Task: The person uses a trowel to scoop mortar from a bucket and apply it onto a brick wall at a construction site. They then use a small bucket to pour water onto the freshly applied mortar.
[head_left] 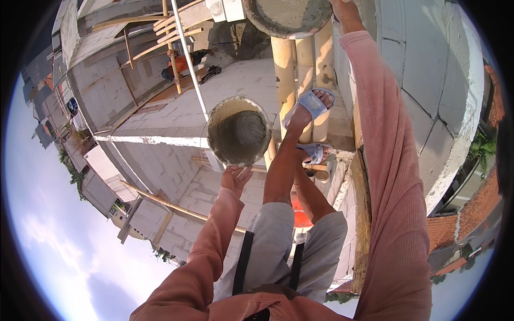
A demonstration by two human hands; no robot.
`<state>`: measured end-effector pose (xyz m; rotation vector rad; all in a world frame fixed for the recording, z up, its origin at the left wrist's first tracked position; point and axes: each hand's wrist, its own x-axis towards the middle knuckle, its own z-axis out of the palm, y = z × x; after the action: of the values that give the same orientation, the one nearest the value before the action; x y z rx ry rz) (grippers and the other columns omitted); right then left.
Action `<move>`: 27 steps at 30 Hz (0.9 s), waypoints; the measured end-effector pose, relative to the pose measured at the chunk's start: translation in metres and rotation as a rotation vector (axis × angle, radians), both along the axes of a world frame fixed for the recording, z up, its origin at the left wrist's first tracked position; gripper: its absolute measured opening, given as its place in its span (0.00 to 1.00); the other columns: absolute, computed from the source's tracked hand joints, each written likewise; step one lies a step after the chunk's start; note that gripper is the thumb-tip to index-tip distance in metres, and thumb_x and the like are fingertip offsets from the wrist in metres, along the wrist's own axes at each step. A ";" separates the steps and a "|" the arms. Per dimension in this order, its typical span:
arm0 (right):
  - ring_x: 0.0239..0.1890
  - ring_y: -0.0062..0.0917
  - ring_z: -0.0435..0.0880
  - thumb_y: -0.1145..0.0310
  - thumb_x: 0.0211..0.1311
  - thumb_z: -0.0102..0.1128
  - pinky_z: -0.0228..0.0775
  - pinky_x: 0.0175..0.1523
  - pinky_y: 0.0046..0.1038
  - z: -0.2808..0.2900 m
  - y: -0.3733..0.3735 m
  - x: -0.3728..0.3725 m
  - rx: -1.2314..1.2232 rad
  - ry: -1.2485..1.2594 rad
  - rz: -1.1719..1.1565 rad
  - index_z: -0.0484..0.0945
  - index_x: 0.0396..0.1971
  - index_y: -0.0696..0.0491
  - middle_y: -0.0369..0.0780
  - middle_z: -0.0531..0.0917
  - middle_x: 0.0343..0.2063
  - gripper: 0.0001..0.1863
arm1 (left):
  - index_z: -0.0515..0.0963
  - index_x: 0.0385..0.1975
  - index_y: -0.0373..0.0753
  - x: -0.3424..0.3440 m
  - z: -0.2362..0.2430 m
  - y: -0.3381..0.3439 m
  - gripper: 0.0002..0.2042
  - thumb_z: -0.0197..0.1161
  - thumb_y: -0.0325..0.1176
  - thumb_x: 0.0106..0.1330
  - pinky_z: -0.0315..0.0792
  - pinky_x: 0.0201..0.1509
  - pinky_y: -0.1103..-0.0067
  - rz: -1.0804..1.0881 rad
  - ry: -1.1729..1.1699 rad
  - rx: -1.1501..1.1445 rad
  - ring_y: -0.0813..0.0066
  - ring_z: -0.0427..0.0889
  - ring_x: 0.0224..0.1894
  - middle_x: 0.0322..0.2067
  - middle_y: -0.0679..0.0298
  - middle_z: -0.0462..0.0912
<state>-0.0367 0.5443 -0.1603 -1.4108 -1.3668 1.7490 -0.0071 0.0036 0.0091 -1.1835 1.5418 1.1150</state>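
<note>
My left hand [237, 177] grips the lower rim of a round, mortar-coated bucket [238, 131], tilted so that grey mortar shows inside. At the top, my right hand [348, 16] reaches to the rim of a larger round container of wet mortar [286, 13]; its fingers are mostly cut off by the frame's edge, so I cannot tell their grip. My sandalled feet [313, 104] stand on thick bamboo poles [284, 64] beneath that container.
An open drop with block walls [209, 85] lies left, crossed by a pale pipe [190, 59] and bamboo rails [160, 202]. A person in orange [181, 65] is lower down at upper left. A block wall [412, 64] borders the right; rooftops [466, 214] lie beyond.
</note>
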 end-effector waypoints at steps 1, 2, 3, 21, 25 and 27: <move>0.37 0.26 0.80 0.65 0.57 0.66 0.73 0.43 0.30 0.001 -0.012 -0.007 -0.195 0.203 -0.025 0.77 0.46 0.60 0.40 0.83 0.38 0.20 | 0.61 0.59 0.30 0.005 0.008 -0.012 0.23 0.48 0.35 0.66 0.71 0.63 0.63 0.127 -0.032 0.005 0.52 0.73 0.60 0.60 0.42 0.68; 0.32 0.26 0.82 0.61 0.55 0.69 0.75 0.37 0.30 0.006 -0.021 -0.004 -0.274 0.118 -0.002 0.77 0.44 0.66 0.42 0.83 0.34 0.25 | 0.61 0.59 0.30 0.008 0.016 -0.016 0.23 0.48 0.35 0.66 0.71 0.63 0.63 0.146 -0.031 -0.006 0.52 0.73 0.60 0.60 0.42 0.68; 0.32 0.26 0.82 0.61 0.55 0.69 0.75 0.37 0.30 0.002 -0.024 0.010 -0.270 0.119 0.001 0.77 0.44 0.66 0.42 0.83 0.34 0.25 | 0.61 0.58 0.29 0.006 0.019 -0.010 0.23 0.48 0.35 0.66 0.71 0.63 0.63 0.174 -0.006 -0.025 0.53 0.72 0.61 0.59 0.42 0.68; 0.51 0.25 0.72 0.55 0.62 0.64 0.69 0.56 0.37 0.026 -0.278 0.120 -0.532 0.117 -0.516 0.64 0.57 0.52 0.36 0.71 0.48 0.29 | 0.52 0.59 0.31 -0.263 -0.096 0.364 0.18 0.39 0.32 0.73 0.69 0.65 0.52 -0.387 0.399 0.598 0.38 0.69 0.61 0.62 0.34 0.59; 0.55 0.27 0.72 0.55 0.63 0.64 0.69 0.59 0.41 0.026 -0.290 0.121 -0.587 0.126 -0.500 0.60 0.61 0.53 0.39 0.70 0.53 0.33 | 0.57 0.45 0.36 -0.270 -0.151 0.415 0.14 0.43 0.41 0.73 0.70 0.61 0.55 -0.454 0.455 0.726 0.42 0.74 0.54 0.50 0.34 0.71; 0.53 0.27 0.73 0.55 0.63 0.63 0.71 0.57 0.36 0.018 -0.288 0.128 -0.458 0.073 -0.499 0.59 0.62 0.54 0.40 0.71 0.53 0.34 | 0.52 0.56 0.36 -0.254 -0.170 0.437 0.17 0.41 0.36 0.74 0.69 0.63 0.53 -0.460 0.332 0.612 0.41 0.71 0.58 0.57 0.35 0.64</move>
<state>0.0915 0.2566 -0.1419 -1.7169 -0.5136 1.7965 -0.2612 0.4409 -0.1614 -0.2258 1.4494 1.3627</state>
